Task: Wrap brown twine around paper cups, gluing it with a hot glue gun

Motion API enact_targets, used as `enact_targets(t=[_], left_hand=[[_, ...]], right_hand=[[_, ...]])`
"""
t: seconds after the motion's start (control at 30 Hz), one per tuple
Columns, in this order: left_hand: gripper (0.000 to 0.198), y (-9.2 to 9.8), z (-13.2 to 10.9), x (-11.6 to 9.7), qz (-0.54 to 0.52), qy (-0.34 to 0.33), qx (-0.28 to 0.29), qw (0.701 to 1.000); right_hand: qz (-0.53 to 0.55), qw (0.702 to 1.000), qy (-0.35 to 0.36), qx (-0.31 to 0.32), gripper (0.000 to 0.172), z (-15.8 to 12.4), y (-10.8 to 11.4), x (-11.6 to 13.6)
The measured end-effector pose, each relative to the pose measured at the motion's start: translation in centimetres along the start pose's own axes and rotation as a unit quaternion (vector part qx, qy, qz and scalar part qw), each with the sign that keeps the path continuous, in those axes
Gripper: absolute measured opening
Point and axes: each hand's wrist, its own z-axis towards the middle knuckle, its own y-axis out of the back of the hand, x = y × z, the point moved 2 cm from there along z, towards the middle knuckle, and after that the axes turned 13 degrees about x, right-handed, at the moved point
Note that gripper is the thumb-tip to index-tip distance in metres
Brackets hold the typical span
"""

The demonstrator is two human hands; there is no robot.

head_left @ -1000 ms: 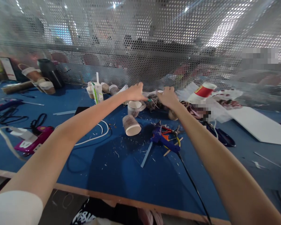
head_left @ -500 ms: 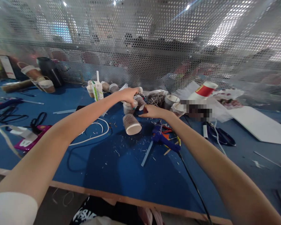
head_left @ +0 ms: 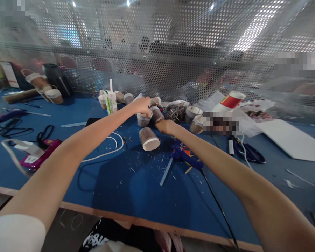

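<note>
My left hand (head_left: 141,104) reaches over a small paper cup wrapped in brown twine (head_left: 143,120), fingers curled down on its rim. My right hand (head_left: 163,125) is closed around a second twine-wrapped cup (head_left: 157,114) lying tilted beside the first. A third wrapped cup (head_left: 149,139) lies on its side just in front of both hands. A tangle of brown twine (head_left: 175,112) sits behind the cups.
A blue glue gun (head_left: 183,156) with black cord lies right of the fallen cup. More cups (head_left: 193,112), a red paper cup (head_left: 232,100), scissors (head_left: 248,152), a juice carton (head_left: 110,100) and white board (head_left: 291,140) surround. A perforated metal screen (head_left: 173,52) backs the blue table (head_left: 136,196).
Both hands pulled back from the twine tangle to the wrapped cups. The right hand went from flat and open to closed on the tilted cup.
</note>
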Motion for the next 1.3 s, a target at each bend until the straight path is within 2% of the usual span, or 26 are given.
enact_targets(t=[0.1,0.2,0.33,0.4,0.53,0.67,0.83,0.93,1.0,1.1,1.17,1.23,1.27,1.3], left_hand=[[0.074,0.0,-0.2,-0.1,-0.004,-0.019,-0.023,1.000],[0.071,0.4,-0.4,-0.2,-0.006,-0.045,-0.044,0.998],[0.067,1.2,-0.8,-0.7,-0.027,-0.139,-0.057,0.988],[0.066,1.3,-1.0,-1.1,-0.068,-0.181,-0.045,0.980],[0.066,1.2,-1.1,-1.6,-0.152,-0.212,-0.038,0.965],[0.049,1.2,-1.2,-1.8,-0.206,-0.234,-0.065,0.948],[0.039,2.3,-1.8,-0.8,-0.196,-0.197,-0.099,0.955],[0.028,3.2,-2.5,0.3,-0.171,-0.179,-0.100,0.964],[0.026,3.7,-2.9,1.1,-0.148,-0.166,-0.078,0.972],[0.024,4.0,-3.2,2.4,-0.108,-0.125,-0.007,0.986],[0.023,4.0,-3.2,3.4,-0.082,-0.080,0.001,0.993],[0.021,3.8,-3.0,4.7,-0.048,-0.015,-0.006,0.999],[0.019,3.5,-2.9,5.3,-0.026,0.019,0.005,0.999],[0.020,2.9,-2.7,6.0,0.006,0.054,0.047,0.997]], right_hand=[[0.056,0.998,-0.004,-0.028,0.035,-1.6,2.3,-1.0],[0.116,0.989,0.004,-0.086,0.028,-3.2,4.8,-2.0],[0.188,0.968,0.023,-0.164,0.041,-4.8,7.2,-2.4],[0.219,0.956,0.038,-0.190,0.044,-5.3,7.8,-2.2],[0.256,0.938,0.060,-0.226,0.051,-6.2,8.5,-1.5],[0.258,0.941,0.057,-0.210,0.053,-6.7,8.4,-1.3],[0.218,0.961,-0.002,-0.168,0.046,-6.4,7.5,-2.2],[0.190,0.975,-0.035,-0.108,0.045,-6.0,6.5,-2.6],[0.177,0.982,-0.045,-0.056,0.045,-5.7,5.9,-2.7],[0.171,0.984,-0.052,-0.003,0.035,-5.4,5.1,-2.5],[0.169,0.984,-0.059,0.009,0.028,-5.2,4.7,-2.2],[0.158,0.985,-0.069,0.006,0.030,-5.1,4.6,-2.1],[0.148,0.986,-0.077,-0.002,0.033,-5.1,4.7,-2.0],[0.137,0.987,-0.086,-0.013,0.036,-5.0,4.7,-1.9]])
